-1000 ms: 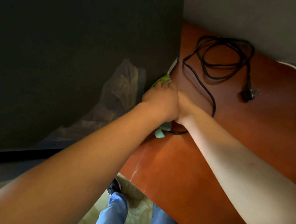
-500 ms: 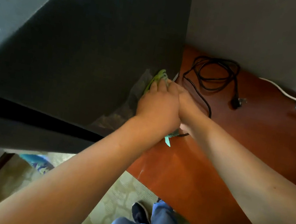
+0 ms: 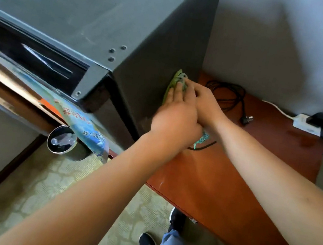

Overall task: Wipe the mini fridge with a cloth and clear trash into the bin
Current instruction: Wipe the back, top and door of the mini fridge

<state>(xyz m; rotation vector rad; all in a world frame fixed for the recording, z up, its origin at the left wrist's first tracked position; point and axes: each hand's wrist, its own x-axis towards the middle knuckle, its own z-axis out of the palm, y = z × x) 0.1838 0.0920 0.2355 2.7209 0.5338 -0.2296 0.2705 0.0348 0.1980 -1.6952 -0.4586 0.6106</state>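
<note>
1. The step in hand looks like the wiping of the mini fridge (image 3: 164, 44), on its dark side panel; the trash step has, by my judgement, not begun, since neither hand carries rubbish.
2. The cloth (image 3: 176, 82), green, lies flat against that side panel, near the fridge's back edge and well above the counter (image 3: 231, 186) the fridge stands on. A turquoise tail of it hangs out below the hands, just above the counter.
3. The left hand (image 3: 176, 116) presses the cloth to the panel with its fingers (image 3: 176, 95) straight and spread, holding nothing in a curl. The cloth shows beyond the fingertips, toward the fridge's top.
4. The right hand (image 3: 205, 106) sits just beside the left, on the side away from the fridge, touching it. Whether it grips the cloth or only steadies it I cannot tell, since the left hand hides its fingers.
5. The next move, I judge, calls for steady pressure while the cloth is drawn across the unwiped part of the panel, keeping its loose tail clear of the black cable (image 3: 232, 99) coiled on the counter beside the fridge.
6. A round bin (image 3: 61, 140) stands on the floor by the fridge's front corner, with something clear inside.
</note>
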